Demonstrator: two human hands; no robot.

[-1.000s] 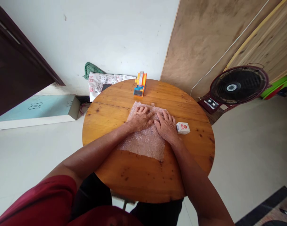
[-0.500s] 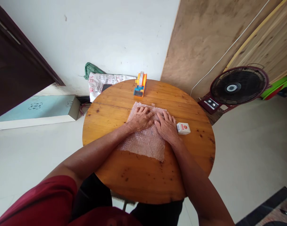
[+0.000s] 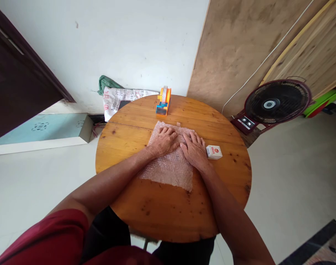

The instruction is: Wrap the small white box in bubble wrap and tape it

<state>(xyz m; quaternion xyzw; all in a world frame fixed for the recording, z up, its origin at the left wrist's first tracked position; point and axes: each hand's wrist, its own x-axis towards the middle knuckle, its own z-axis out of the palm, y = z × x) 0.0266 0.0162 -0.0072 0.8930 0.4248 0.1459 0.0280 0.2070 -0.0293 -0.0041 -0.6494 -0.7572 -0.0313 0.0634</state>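
A sheet of pinkish bubble wrap lies spread on the round wooden table. My left hand rests palm down on its upper left part, fingers stretched out. On the upper right part lies my right hand, also flat with the fingers spread. Both hands press on the sheet and grip nothing. Just right of my right hand stands a small white box with a red mark. A small piece of tape shows at the sheet's far edge.
An orange and blue tape dispenser stands near the table's far edge. Behind the table are a printed white sack and a green bag. A dark fan stands to the right, and a low pale blue box to the left.
The hands stay flat on the bubble wrap in nearly the same place. Only the camera view has shifted slightly.
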